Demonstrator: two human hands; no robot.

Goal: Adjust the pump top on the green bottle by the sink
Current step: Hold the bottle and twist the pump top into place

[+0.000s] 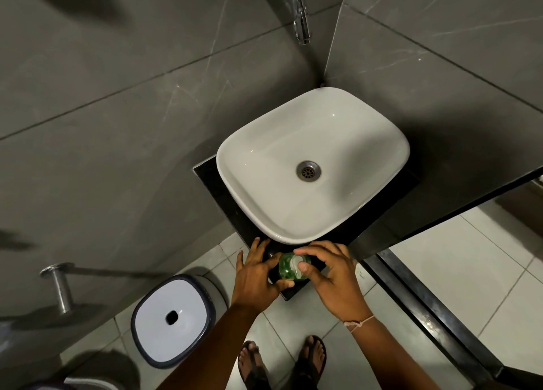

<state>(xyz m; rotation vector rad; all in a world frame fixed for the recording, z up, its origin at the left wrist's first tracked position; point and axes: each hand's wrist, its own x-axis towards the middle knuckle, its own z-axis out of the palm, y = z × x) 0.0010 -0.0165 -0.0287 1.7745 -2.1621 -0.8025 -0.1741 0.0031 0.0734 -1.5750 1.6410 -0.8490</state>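
Your left hand grips the green bottle on the desk, while your right hand pinches its pump top.

bottle green | sink white | counter black | wall grey

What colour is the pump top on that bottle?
White, on the green bottle; the pump top shows in the head view.
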